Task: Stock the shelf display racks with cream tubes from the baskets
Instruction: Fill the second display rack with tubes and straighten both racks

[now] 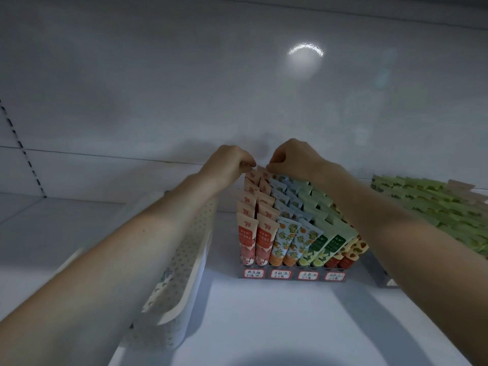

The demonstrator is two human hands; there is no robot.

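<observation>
A stepped display rack [293, 275] on the white shelf holds rows of cream tubes: pink tubes [254, 233] at the left, then blue-orange, green and red-yellow ones. Both arms reach to the rack's top back row. My left hand [227, 162] pinches the crimped top of the rearmost pink tube in the left column. My right hand [291, 159] pinches the top of the rearmost pink tube [261, 170] in the neighbouring column. A white perforated basket [182, 262] stands left of the rack, under my left forearm; its inside is mostly hidden.
A second rack filled with green tubes [433, 204] stands at the right, behind my right forearm. The shelf's white back wall [184, 88] rises close behind the racks, with a slotted upright [21, 149] at the left. Handwritten labels [293, 275] line the rack's front.
</observation>
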